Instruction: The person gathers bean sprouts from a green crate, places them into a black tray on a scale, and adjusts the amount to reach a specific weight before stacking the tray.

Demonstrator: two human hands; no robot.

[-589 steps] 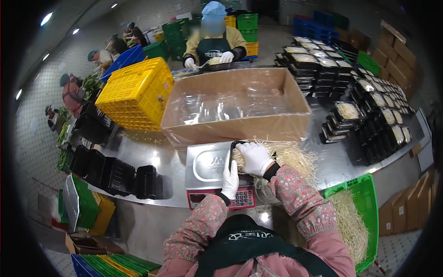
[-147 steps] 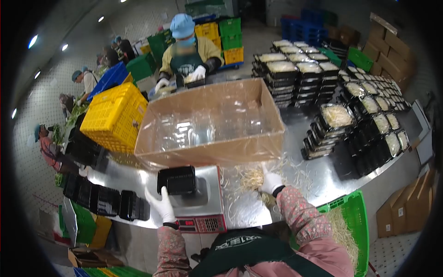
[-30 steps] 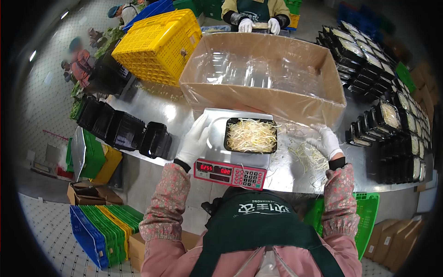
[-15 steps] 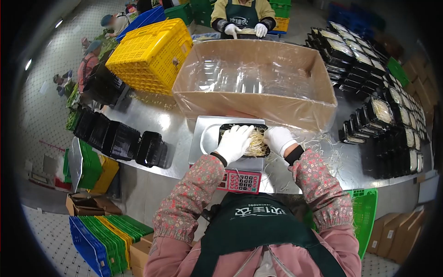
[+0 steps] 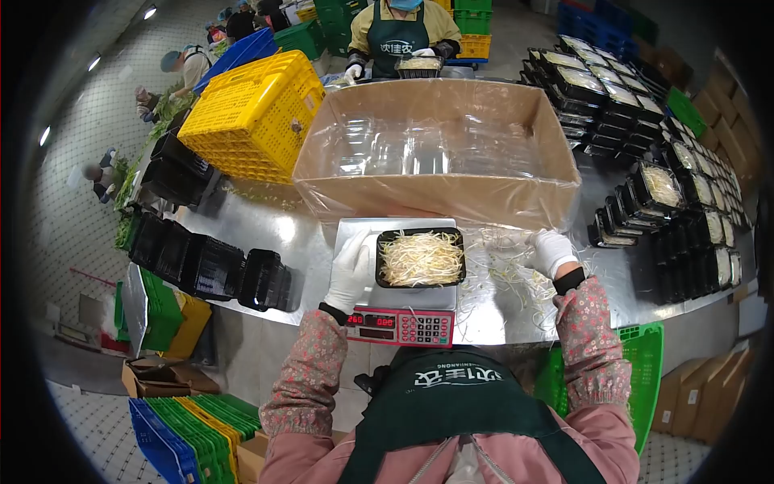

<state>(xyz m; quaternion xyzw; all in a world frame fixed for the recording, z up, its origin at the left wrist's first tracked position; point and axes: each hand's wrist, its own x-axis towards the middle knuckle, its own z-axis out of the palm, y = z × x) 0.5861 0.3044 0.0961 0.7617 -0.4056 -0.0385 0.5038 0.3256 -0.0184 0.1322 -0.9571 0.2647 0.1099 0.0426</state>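
Tray: our black tray [image 5: 421, 258] of bean sprouts [image 5: 419, 260] sits on the scale [image 5: 397, 278], frame centre.
Left hand [image 5: 350, 273]: open, flat beside the tray's left edge.
Right hand [image 5: 550, 250]: loosely curled over loose sprouts [image 5: 504, 270], centre right; we cannot tell its grip.

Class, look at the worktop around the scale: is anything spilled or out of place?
Yes. Loose bean sprouts lie scattered on the steel table right of the scale, by the right hand, outside the black tray.

A glossy steel table [image 5: 274, 234] is seen; the tray [image 5: 420, 259] is matt black plastic, the box [image 5: 439, 194] brown cardboard lined with shiny clear film, the crate [image 5: 250, 117] yellow latticed plastic.
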